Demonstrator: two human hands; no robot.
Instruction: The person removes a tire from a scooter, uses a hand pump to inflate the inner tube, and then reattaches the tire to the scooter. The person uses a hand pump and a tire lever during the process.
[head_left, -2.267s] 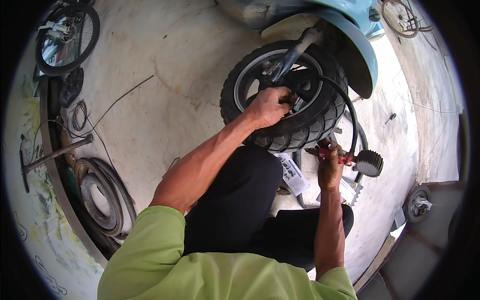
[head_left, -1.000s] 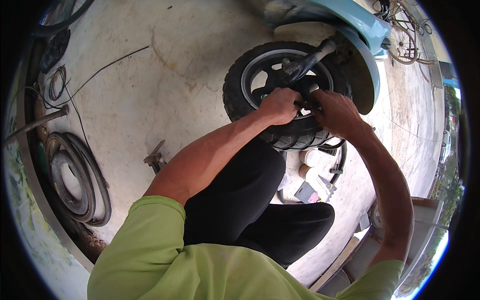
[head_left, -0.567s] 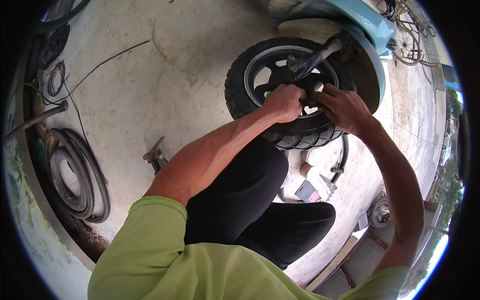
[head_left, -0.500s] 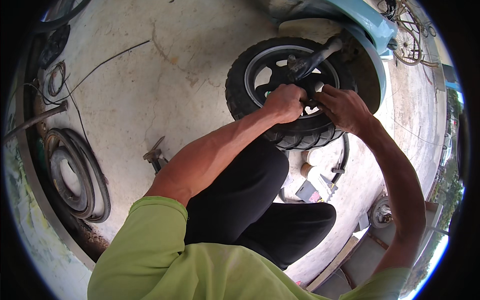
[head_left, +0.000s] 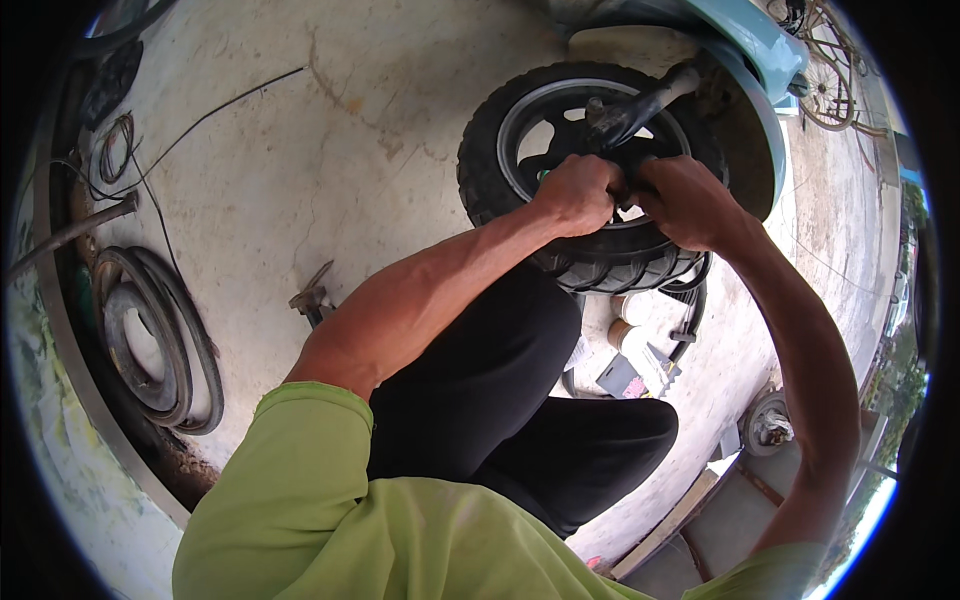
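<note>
A scooter wheel with a thick knobby black tyre (head_left: 480,165) and a dark spoked rim stands in front of me, still under the light-blue fender (head_left: 768,125). A black fork leg (head_left: 655,103) runs down to the wheel's hub. Close in front of the hub, my left hand (head_left: 582,195) is closed, its fingers curled toward the right. My right hand (head_left: 690,203) is closed beside it, knuckles up, with only a small gap between the two. Some dark part lies between my fingers, mostly hidden, and I cannot make out what it is.
A hammer-like tool (head_left: 312,298) lies on the concrete floor left of my knee. Old tyres (head_left: 205,375) and a loose black cable (head_left: 215,122) are at the left. Right of my knees are a brown-lidded pot (head_left: 620,333), a grey box (head_left: 622,378) and a black hose (head_left: 695,318).
My right hand has curled over further, its fingers more closed and its knuckles turned up. My left hand stays near the hub. The whole view has shifted slightly.
</note>
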